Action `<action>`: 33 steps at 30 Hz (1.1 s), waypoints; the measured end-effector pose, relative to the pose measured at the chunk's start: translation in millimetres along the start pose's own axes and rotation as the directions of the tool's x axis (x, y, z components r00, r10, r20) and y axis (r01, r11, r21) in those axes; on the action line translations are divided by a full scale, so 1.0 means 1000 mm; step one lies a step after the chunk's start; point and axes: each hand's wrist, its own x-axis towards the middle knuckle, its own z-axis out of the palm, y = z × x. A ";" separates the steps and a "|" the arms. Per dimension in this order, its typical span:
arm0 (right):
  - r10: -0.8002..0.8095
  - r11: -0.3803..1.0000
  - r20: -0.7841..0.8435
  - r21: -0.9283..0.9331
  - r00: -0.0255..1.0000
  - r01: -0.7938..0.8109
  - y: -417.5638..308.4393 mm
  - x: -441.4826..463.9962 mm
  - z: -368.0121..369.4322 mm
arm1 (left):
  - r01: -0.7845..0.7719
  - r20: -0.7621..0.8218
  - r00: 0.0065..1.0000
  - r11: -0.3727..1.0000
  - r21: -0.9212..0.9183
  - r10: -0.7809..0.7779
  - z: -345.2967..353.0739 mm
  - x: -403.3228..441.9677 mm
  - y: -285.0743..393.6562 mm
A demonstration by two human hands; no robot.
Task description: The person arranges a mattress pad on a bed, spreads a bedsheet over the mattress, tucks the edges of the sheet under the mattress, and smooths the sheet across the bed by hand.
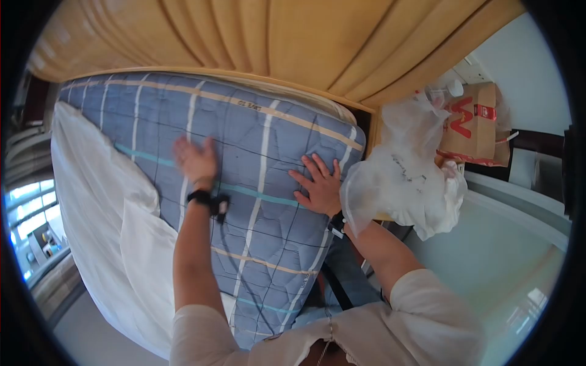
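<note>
A blue-grey quilted mattress cover (238, 158) with white, beige and teal stripes spreads over the bed before me. My right hand (318, 183) lies on it near the right edge, fingers spread and holding nothing. Over the middle of the cover is my left hand (196, 160), blurred by motion, its fingers apart and with nothing in them; whether it touches the fabric I cannot tell. Each wrist wears a black band. A white sheet (104, 213) lies bunched across the left part of the bed, folded back from the quilted cover.
Beyond the bed stands a tan padded headboard (305, 43). Right of my right hand, translucent plastic bags (397, 177) hang close to the bed's edge. A brown paper bag (476, 122) with a red logo stands behind them. A dark cable (244, 280) trails from my left wrist.
</note>
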 end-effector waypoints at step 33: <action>-0.266 0.813 0.480 0.578 0.836 -0.073 -0.055 -0.038 -0.044 | -0.700 0.325 0.100 0.298 -0.649 0.941 -0.017 -0.134 0.222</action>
